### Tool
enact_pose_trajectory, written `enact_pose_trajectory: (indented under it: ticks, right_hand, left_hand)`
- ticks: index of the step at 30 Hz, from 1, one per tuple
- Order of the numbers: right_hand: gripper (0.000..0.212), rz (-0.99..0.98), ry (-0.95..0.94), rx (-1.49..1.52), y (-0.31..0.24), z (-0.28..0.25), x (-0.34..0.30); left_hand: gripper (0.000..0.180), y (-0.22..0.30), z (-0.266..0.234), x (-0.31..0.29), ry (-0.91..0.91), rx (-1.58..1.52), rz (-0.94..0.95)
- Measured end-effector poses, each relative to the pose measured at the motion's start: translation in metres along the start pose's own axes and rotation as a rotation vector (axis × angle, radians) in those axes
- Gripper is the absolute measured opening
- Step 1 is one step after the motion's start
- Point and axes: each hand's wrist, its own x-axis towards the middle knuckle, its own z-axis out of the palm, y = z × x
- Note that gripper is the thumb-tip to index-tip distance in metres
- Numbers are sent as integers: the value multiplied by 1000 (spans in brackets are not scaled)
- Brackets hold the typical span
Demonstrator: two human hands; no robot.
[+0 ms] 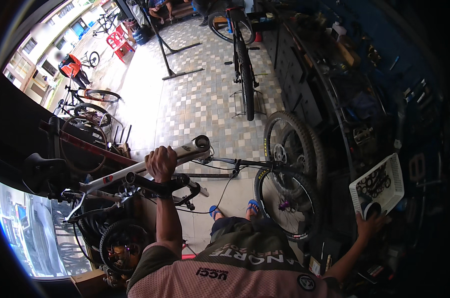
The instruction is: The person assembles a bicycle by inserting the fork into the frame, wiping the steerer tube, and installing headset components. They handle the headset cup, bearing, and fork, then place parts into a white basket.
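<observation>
My left hand [160, 164] is wrapped round the top of a white bicycle frame [185, 151], close behind its open head tube [202, 143]. The frame lies tilted across my left side. A black handlebar [254, 163] with cables hanging from it reaches away to its right. Off to the right, my right hand [370, 226] is closed on a round dark piece with a pale rim [371, 210]; its exact kind is unclear. That piece is at the near corner of a white plastic basket [395, 191], which contains several black rings [376, 186].
Loose wheels with knobbly tyres [289, 203] lean at my right front. A bicycle [244, 64] stands on the tiled floor [190, 104] ahead. Dark drawers [297, 82] and a cluttered bench line the right. Parked bicycles [88, 104], a red chair [119, 44] and other people are farther off.
</observation>
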Motion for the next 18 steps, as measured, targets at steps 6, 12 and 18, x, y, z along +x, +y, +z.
enact_pose_trajectory:
  ticks: [6,12,18]
  right_hand:
    - [85,-386,359,438,-30,-29,-5]
    - [66,-701,-534,1582,-237,-36,-83]
    - [53,-924,-1093,1703,-435,32,-216]
  left_hand:
    - [30,1,-1,3,-20,15,-11]
    - [28,0,3,3,-64,71,-9]
    - [27,4,-1,9,-122,109,-12]
